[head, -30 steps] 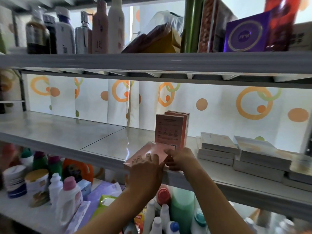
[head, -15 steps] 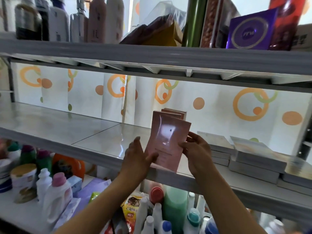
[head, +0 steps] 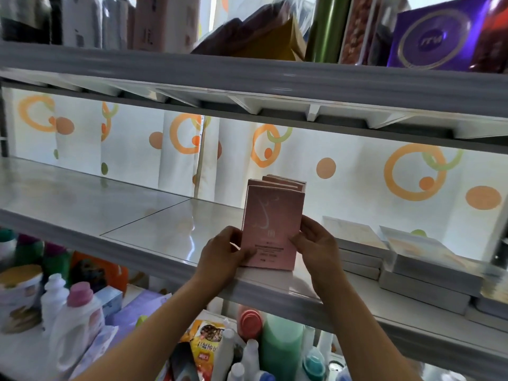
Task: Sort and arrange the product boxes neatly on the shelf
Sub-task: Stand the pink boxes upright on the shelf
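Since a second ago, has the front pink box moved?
Yes. The front pink box went from lying flat to upright on the shelf, against the standing pink boxes.

Single view only, head-mounted and wide-angle; no second view to share coverage. It looks forward at the middle shelf (head: 82, 199) from close range, roughly level with the board, so the underside of the upper shelf (head: 247, 75) shows above the hands and the tops of bottles show below the forearms. Both forearms enter from the bottom edge; the left hand (head: 220, 257) and right hand (head: 316, 244) sit just below centre. Straight shelf edges bow towards the borders, and the periphery is blurred.
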`<state>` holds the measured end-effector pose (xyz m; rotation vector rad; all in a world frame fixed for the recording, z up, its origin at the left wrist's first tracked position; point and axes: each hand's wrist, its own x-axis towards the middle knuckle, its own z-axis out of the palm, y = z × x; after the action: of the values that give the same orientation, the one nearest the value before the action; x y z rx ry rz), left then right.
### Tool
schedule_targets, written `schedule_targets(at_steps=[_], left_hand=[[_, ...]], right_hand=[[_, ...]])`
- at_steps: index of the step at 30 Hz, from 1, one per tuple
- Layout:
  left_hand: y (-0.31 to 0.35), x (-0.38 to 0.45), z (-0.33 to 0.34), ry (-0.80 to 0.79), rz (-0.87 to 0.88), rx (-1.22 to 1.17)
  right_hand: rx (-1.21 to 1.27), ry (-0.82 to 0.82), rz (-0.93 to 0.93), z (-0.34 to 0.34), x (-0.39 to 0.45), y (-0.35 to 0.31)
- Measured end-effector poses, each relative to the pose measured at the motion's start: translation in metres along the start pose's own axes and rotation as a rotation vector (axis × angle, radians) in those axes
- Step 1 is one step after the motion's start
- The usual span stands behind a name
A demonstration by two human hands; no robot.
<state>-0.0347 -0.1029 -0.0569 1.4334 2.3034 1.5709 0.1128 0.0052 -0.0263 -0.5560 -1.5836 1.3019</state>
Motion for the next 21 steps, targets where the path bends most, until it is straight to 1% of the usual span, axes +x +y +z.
schedule_targets(at_steps=[3,7,11,14,17,21], left_hand=[[-0.002,-0.001,0.007,0.089,0.060,0.055],[-0.006,0.003,0.012,0.128,0.061,0.081],[-0.005,0.004,0.016,0.143,0.036,0.100],[-0.004,0.005,0.019,0.142,0.017,0.168],[-0.004,0.005,0.020,0.131,-0.001,0.237],[-0.002,0.002,0.020,0.113,-0.006,0.265]], right_hand=[[-0.082,0.014,0.003,0.000,-0.002,0.012],[-0.180,0.038,-0.059,0.000,0.000,0.013],[-0.218,0.031,-0.077,0.002,-0.001,0.015],[-0.251,0.012,-0.062,0.002,-0.002,0.016],[-0.254,0.000,-0.049,0.000,-0.004,0.014],[-0.232,0.013,-0.052,-0.002,-0.007,0.012]])
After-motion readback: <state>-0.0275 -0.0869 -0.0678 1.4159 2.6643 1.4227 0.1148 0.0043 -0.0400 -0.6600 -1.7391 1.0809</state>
